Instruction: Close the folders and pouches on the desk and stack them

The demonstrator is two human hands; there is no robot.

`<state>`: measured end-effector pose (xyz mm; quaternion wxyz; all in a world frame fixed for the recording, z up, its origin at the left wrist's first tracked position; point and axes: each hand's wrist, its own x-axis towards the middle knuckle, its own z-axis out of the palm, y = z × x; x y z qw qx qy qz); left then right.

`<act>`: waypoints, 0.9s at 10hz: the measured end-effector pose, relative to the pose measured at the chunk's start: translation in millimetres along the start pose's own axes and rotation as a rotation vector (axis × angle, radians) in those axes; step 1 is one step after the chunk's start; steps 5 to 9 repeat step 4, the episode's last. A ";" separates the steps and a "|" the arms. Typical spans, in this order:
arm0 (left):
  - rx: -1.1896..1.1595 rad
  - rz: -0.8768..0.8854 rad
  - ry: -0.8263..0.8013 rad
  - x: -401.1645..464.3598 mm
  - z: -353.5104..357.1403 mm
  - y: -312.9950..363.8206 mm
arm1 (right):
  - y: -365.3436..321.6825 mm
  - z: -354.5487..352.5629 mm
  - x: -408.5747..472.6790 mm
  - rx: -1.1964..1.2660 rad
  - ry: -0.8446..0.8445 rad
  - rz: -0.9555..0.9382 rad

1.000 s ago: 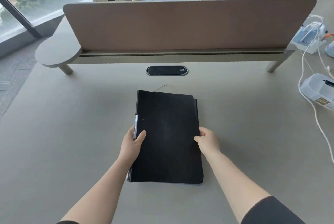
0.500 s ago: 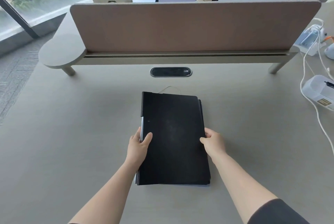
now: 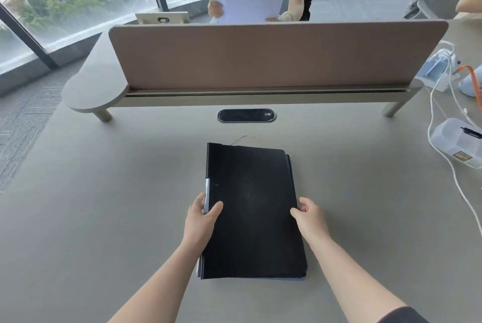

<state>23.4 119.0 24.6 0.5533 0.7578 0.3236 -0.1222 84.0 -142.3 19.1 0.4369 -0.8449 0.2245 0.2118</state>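
On the grey tabletop [image 3: 104,218], a flat stack of closed black folders [image 3: 251,213] lies between two bare hands.
Left hand [image 3: 200,218] grips the stack's left edge, thumb laid over the top cover and fingers curled beneath beside a pale blue-white strip. Right hand [image 3: 310,215] pinches the right edge, thumb on top. Edges of lower folders peek out along the right and bottom sides. A thin white cord loop [image 3: 246,139] shows at the far edge. Beyond stand an oval black cable port [image 3: 246,115] and a brown divider panel [image 3: 260,54].
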 end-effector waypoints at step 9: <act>-0.029 -0.026 0.102 -7.3 -10.9 -3.9 | 28.3 -17.7 -13.9 -0.032 0.011 0.021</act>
